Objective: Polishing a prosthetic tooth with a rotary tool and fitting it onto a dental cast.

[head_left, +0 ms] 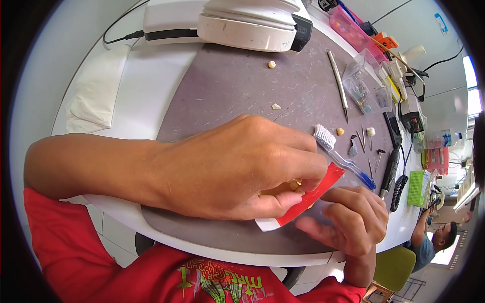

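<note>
Head cam: L hand (242, 164) touching red/wht paper (314, 198).

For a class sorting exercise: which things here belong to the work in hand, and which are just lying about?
Apparently in use:
yellowish piece, in the left hand's fingers
red-and-white strip, between left and right hand

Seemingly just lying about:
toothbrush
pen-like tool
folded white cloth or paper
round yellowish bit

A folded white cloth (97, 91) lies left of a white machine (246, 31); a green basket (417, 188), apparently plastic, stands far right.
</note>
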Tool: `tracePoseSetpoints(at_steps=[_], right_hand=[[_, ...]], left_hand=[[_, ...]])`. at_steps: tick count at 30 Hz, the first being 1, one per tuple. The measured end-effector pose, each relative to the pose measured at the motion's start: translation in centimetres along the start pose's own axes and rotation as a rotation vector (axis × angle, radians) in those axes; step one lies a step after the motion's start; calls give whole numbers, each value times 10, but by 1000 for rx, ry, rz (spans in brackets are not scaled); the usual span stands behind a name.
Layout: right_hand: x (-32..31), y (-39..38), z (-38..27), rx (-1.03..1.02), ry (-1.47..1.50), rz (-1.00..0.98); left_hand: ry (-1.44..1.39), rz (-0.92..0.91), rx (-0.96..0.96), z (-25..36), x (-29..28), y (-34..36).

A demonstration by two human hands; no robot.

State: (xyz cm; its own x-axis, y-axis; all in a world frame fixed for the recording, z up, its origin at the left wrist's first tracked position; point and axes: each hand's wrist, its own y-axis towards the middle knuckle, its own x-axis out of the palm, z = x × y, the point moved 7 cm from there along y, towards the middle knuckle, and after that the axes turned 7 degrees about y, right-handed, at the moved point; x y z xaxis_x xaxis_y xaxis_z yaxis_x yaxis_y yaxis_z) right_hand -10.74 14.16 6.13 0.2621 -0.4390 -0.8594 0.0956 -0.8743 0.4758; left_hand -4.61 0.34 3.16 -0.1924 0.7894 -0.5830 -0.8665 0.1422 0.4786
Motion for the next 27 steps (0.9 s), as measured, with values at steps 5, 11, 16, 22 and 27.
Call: tracePoseSetpoints(at_steps=[5, 11, 16, 22, 27], right_hand=[[4, 3, 0, -59, 45, 78], [6, 5, 7, 39, 118, 51], [6, 11, 20, 161, 215, 96], [10, 5, 36, 334, 407, 112], [9, 8, 35, 303, 427, 98]], left_hand=[[-47, 39, 20, -5, -2, 3], [-121, -42, -105, -11, -4, 6], [-113, -22, -288, -19, -14, 9], [-190, -20, -445, -28, -15, 9], [-255, 14, -436, -28, -15, 10]])
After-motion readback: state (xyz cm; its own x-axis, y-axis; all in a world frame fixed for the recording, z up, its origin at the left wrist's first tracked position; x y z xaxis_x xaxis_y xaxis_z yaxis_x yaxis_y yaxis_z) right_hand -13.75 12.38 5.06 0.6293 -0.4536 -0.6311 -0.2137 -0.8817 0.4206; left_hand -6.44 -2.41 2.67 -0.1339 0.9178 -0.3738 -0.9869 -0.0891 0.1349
